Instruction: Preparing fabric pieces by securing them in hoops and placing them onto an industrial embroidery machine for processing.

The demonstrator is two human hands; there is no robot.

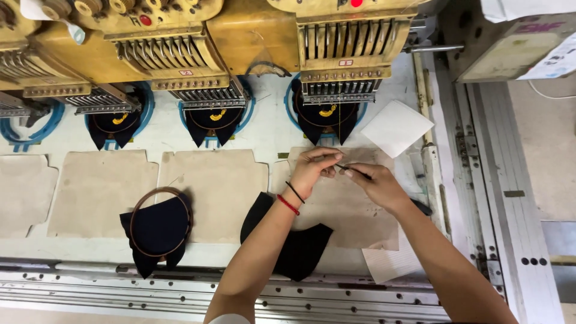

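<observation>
1. Head view shows both of my hands meeting just in front of the rightmost embroidery head [339, 57], over a tan pad [354, 210] on the counter [270, 132].
2. My right hand [378, 186] is pinched around a thin dark tool [354, 170], likely tweezers or a small snip; I cannot tell which.
3. The tool's long axis runs from my right fingers leftward and slightly up, and its tip meets the fingertips of my left hand [312, 168].
4. My left hand is closed in a pinch at that tip; whatever it holds, perhaps a thread, is too fine to see.
5. The rightmost embroidery head lies straight ahead of both hands, and the left fingertips are slightly nearer to it.
6. A loose dark cloth piece [297, 249] lies on the near side of the hands, under my left forearm.
</observation>
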